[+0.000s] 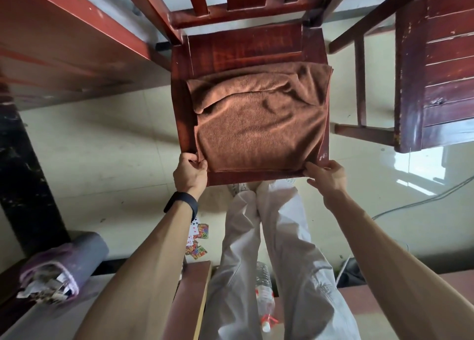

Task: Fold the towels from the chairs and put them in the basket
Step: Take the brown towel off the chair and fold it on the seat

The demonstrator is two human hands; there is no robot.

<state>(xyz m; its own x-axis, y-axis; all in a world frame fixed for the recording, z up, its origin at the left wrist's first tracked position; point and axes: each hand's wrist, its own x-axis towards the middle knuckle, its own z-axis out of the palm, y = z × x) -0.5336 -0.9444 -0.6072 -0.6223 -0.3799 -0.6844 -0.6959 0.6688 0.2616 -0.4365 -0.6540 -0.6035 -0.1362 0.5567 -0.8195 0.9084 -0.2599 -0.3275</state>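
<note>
The brown towel [259, 124] is lying on the chair seat [243, 47], partly doubled over, with a loose fold bunching across its far half and its near hem running along the front edge of the seat. The back strip of the seat is showing bare.

The left hand [191, 173], wearing a black wristband [182, 203], is pinching the towel's near-left corner at the front-left corner of the seat, thumb and fingers curled together on the cloth. The right hand [327, 179] is meeting the near-right corner at the front-right corner; its fingertips appear to be closing on the hem, though the grip is less plain.

In my judgement, both corners are being held so the near edge can be lifted evenly and carried over for a fold. The basket is not appearing in view.

Playing cards [197, 239] are lying on the floor, and a plastic bottle [265, 298] is carrying a red label; no writing is readable on either.
</note>
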